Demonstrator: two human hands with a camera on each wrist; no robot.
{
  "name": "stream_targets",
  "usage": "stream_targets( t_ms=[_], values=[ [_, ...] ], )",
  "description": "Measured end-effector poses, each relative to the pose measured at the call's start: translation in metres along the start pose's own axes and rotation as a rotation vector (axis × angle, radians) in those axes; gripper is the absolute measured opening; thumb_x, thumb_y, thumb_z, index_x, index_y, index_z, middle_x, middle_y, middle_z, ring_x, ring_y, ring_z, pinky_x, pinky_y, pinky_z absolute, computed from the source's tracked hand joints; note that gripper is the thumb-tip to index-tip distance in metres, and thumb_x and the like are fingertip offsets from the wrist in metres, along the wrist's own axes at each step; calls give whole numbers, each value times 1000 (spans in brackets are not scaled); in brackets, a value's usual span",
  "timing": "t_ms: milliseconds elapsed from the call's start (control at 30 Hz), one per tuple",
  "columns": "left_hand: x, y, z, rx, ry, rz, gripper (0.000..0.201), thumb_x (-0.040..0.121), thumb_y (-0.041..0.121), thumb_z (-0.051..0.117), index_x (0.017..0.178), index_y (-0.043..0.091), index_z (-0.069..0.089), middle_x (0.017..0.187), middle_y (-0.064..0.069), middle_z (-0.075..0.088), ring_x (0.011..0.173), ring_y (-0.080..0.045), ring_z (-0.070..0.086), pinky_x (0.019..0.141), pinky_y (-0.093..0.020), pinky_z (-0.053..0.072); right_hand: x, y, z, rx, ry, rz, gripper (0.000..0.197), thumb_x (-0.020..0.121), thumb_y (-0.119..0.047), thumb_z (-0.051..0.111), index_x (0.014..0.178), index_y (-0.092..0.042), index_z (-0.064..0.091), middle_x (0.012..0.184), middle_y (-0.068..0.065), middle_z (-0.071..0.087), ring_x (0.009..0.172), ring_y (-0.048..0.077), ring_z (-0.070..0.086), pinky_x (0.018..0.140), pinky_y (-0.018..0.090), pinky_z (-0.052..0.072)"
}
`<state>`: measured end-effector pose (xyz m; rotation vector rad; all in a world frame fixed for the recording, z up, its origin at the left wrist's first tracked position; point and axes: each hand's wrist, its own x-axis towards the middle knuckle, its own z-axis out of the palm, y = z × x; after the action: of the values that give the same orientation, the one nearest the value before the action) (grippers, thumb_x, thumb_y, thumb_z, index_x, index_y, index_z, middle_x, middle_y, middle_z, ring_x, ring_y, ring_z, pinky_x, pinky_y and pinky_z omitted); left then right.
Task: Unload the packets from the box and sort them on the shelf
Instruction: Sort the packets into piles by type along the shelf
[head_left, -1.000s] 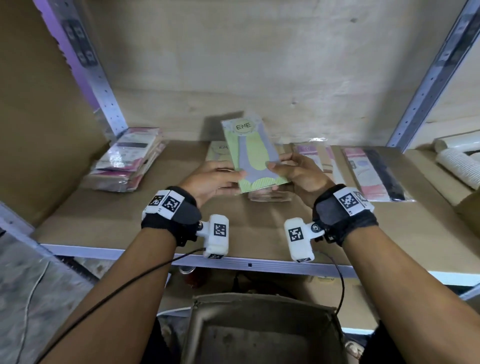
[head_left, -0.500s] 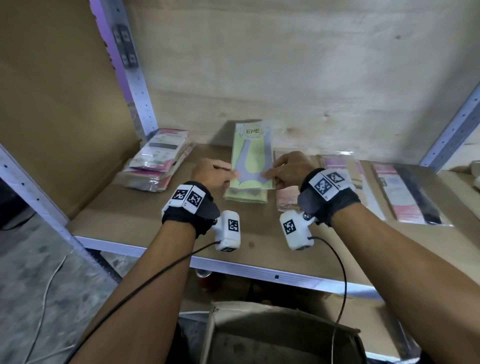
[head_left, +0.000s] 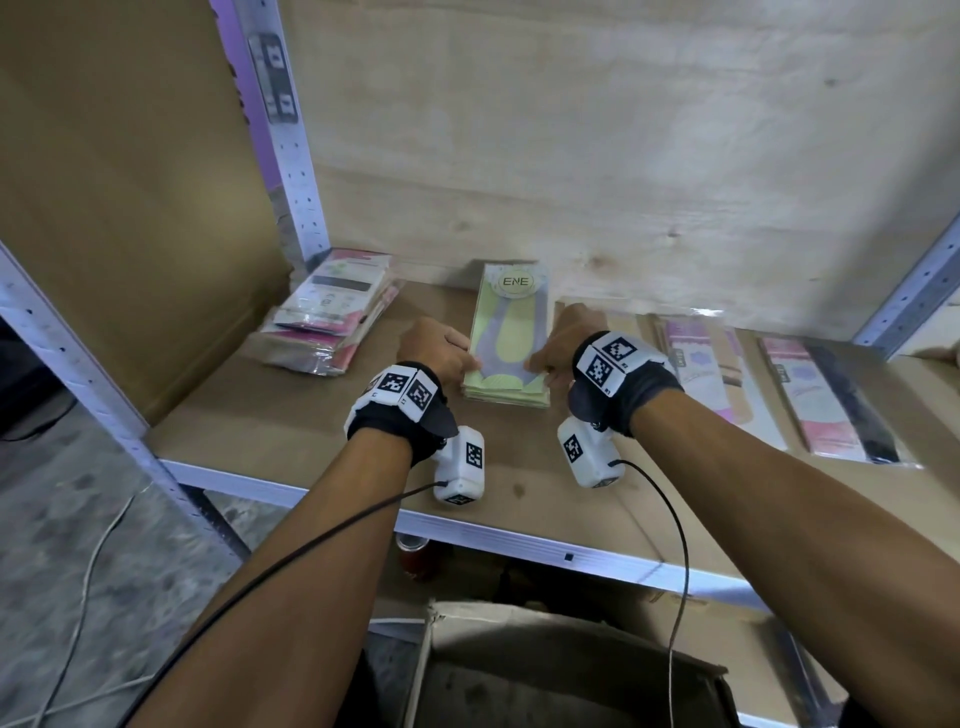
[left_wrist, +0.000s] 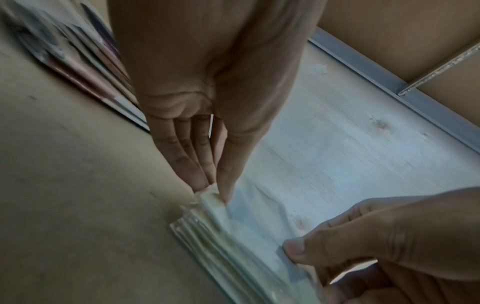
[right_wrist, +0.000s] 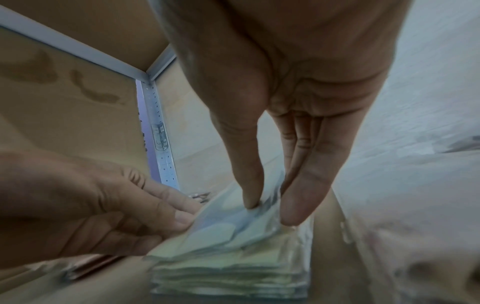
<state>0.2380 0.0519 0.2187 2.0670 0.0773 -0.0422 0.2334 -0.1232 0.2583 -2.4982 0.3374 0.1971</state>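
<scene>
A green packet (head_left: 511, 332) marked ENE lies on top of a stack of like green packets (head_left: 506, 397) in the middle of the shelf (head_left: 291, 415). My left hand (head_left: 465, 353) pinches the packet's near left corner between thumb and fingers (left_wrist: 205, 181). My right hand (head_left: 540, 364) pinches its near right corner the same way; the thumb (right_wrist: 249, 185) presses on top. The stack (right_wrist: 228, 277) sits right below both hands. The open cardboard box (head_left: 545, 649) stands below the shelf edge, its inside dark.
A pile of pink packets (head_left: 332, 317) lies at the shelf's left end by the metal upright (head_left: 280, 130). Two flat pink packets (head_left: 711, 364) (head_left: 826, 400) lie to the right. The wooden back wall (head_left: 623, 156) stands close behind. Wrist-camera cables hang from both forearms.
The green packet was held up and tilted above the shelf; both hands have moved it back and down onto the green stack, still gripping it.
</scene>
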Motion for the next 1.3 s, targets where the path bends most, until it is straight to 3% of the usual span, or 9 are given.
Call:
stream_targets(
  t_ms=[133,233,367,467,600,833,967,1167,1300],
  values=[
    [1,-1,1,57,-1,7,21,71,0,82,90,7,78,96,-16,76,94,-33,72,89,-43,59,2,3,5,23,-45,39,70,66,-22,90,123,-1,55,110,20,67,100,32,69,87,47,57],
    [2,-3,3,100,5,25,21,73,2,82,93,8,79,95,-12,76,95,-30,72,89,-36,58,2,4,6,24,-51,40,65,70,-20,88,122,-7,52,122,19,64,110,30,65,93,44,55],
    [3,-6,5,126,3,47,24,72,3,82,96,8,79,97,-11,76,97,-28,70,87,-28,55,2,4,6,24,-64,55,88,74,-17,86,145,2,38,130,22,61,118,32,61,98,45,52],
    [4,-8,6,133,6,52,24,72,4,83,96,9,80,97,-10,77,98,-26,70,91,-31,55,2,4,5,-16,-66,47,81,69,-19,89,135,2,45,126,19,62,117,30,61,96,45,52],
    [7,-11,6,131,-4,55,24,73,5,83,96,9,80,97,-9,76,98,-25,70,91,-30,55,2,6,4,-100,-36,30,49,63,-26,92,84,-11,51,115,14,66,109,24,63,88,39,56],
    [9,-13,6,106,-22,49,22,73,2,83,95,6,79,94,-13,76,96,-30,71,92,-38,57,11,5,9,-106,-61,8,60,55,-24,95,99,-5,59,106,15,68,94,28,70,83,42,59],
    [9,-15,7,101,-18,39,22,73,3,84,95,5,79,92,-13,76,94,-29,72,89,-34,58,11,3,9,-167,-31,-16,49,57,-26,94,78,-5,55,95,14,72,88,26,71,73,36,60],
    [7,-14,2,71,-28,44,24,77,11,83,99,5,78,97,-14,76,97,-30,72,93,-39,57,11,3,7,-213,-67,-24,46,62,-29,91,85,-7,57,111,14,67,98,27,68,82,41,58],
    [11,-14,-26,17,25,77,29,82,21,78,107,7,74,111,-12,73,106,-29,69,97,-44,55,13,-5,-1,-277,55,-77,39,75,-34,80,87,-9,52,110,12,59,84,27,59,63,32,47]
  ],
)
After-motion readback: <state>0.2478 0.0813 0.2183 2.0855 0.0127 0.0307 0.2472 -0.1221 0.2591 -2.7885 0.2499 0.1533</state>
